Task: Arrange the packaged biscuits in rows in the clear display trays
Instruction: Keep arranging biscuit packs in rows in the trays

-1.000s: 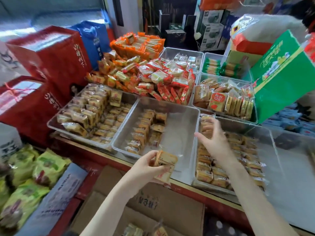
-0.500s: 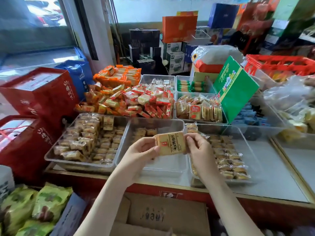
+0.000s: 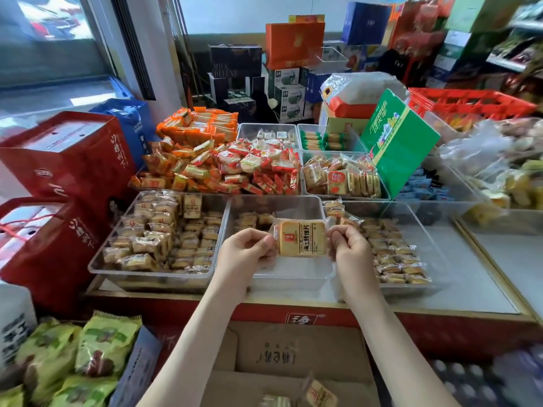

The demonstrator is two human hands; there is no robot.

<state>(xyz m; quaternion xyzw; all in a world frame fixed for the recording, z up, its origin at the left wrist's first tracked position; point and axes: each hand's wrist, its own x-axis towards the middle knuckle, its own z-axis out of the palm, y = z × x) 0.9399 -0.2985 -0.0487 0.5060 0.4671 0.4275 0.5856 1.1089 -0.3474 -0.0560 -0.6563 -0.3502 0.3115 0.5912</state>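
Holding one biscuit pack (image 3: 302, 238) over the middle tray (image 3: 293, 274), left hand (image 3: 249, 249) and right hand (image 3: 348, 246) pinch its ends between their fingers. Next, likely: lower it into a row beside the packs at the tray's far end.

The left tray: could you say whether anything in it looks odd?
Yes: one biscuit packet stands upright at the back of the left tray, label facing out, while the others lie in heaps and rows.
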